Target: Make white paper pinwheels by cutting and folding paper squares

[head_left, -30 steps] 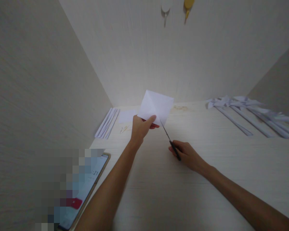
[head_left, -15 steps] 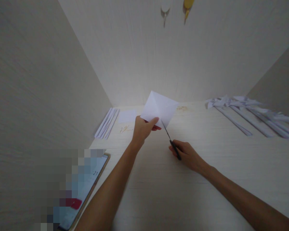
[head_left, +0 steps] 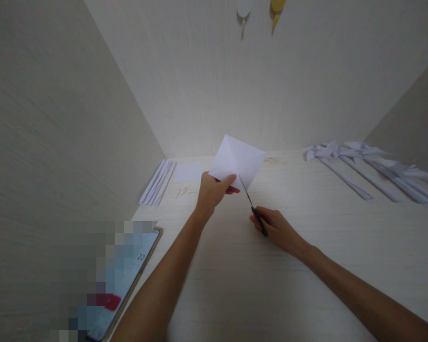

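Note:
My left hand [head_left: 213,192] pinches the lower corner of a white creased square of paper [head_left: 237,159] and holds it up above the light wooden desk [head_left: 257,280]. My right hand [head_left: 276,228] grips black-handled scissors [head_left: 252,207] low over the desk. Their thin blades point up and to the left, and the tips meet the paper's lower edge just right of my left thumb.
Folded white paper strips [head_left: 157,182] and a small white sheet [head_left: 188,172] lie at the back left. Several long paper pieces [head_left: 364,168] lie at the right. A phone [head_left: 123,285] rests at the near left. Two hooks [head_left: 260,12] hang on the back wall. Walls enclose both sides.
The paper and my left hand have shifted slightly to the right, bringing the paper's lower edge onto the scissor tips. My right hand has barely moved.

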Demonstrator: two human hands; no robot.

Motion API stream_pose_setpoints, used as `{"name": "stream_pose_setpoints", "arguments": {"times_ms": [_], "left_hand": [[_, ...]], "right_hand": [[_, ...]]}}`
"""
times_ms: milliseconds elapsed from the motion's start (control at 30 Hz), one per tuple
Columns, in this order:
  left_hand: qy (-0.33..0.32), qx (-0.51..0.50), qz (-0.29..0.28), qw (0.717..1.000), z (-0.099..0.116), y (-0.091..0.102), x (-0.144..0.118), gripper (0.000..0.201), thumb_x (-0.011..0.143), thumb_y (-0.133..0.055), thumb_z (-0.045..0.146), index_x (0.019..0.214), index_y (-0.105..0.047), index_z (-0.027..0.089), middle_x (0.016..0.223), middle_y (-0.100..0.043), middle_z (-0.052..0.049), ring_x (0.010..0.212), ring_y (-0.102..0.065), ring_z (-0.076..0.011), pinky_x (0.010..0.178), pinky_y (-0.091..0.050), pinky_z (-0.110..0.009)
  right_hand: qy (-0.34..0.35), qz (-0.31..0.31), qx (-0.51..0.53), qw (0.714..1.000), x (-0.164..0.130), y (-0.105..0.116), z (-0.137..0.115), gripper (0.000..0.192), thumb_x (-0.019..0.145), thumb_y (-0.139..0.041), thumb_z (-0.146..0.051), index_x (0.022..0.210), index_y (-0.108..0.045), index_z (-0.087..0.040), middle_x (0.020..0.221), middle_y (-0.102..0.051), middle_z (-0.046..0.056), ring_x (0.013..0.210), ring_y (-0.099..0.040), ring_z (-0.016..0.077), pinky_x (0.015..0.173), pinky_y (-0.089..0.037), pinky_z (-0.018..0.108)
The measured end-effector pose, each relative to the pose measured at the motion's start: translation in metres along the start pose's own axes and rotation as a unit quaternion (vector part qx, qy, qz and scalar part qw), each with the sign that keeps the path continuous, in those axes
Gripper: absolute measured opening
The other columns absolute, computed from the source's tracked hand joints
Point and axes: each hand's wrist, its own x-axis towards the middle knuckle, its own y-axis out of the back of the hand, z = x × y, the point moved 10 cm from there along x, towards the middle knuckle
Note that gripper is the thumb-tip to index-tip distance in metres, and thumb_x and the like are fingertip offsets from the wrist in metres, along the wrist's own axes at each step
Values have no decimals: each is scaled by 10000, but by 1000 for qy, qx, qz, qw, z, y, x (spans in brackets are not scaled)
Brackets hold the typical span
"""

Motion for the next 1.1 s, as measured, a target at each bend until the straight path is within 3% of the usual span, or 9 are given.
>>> {"name": "stream_pose_setpoints", "arguments": {"times_ms": [1100], "left_hand": [[13,1,-38,999,-4,-11,-2,141,600,-635,191,608,-568,68,502,-598,-49,418,-588,-151,382,-472,-202]], "right_hand": [[-17,2,19,1000,1,1,2,289,790,-394,-382,574,-363,-193,516,-407,-30,485,-370,97,465,-282,227]]}}
